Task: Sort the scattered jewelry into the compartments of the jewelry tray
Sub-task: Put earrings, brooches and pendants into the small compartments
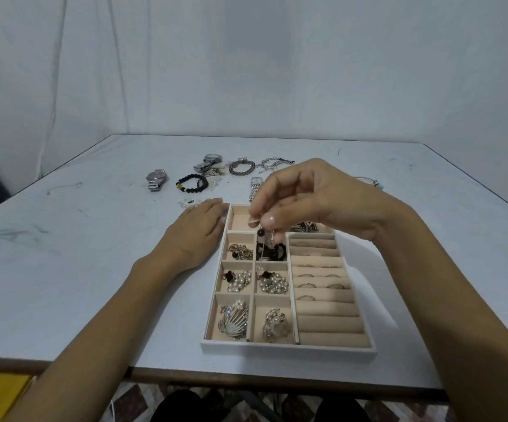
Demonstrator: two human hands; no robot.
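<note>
The white jewelry tray (289, 349) with beige compartments lies on the table in front of me. My right hand (313, 199) hovers over its far end and pinches a thin chain with a black bead (261, 239), which dangles into the upper middle compartment. My left hand (199, 229) lies flat on the table against the tray's far left corner. Brooches, pearl pieces and earrings fill the left compartments; several rings (319, 277) sit in the ring rolls on the right.
Loose pieces lie beyond the tray: a silver watch (156, 179), a black bead bracelet (192, 183), another watch (210, 162), a grey bracelet (241, 167), a chain (272, 164), a small square watch (255, 187), and small earrings (189, 203). The table edge runs close below the tray.
</note>
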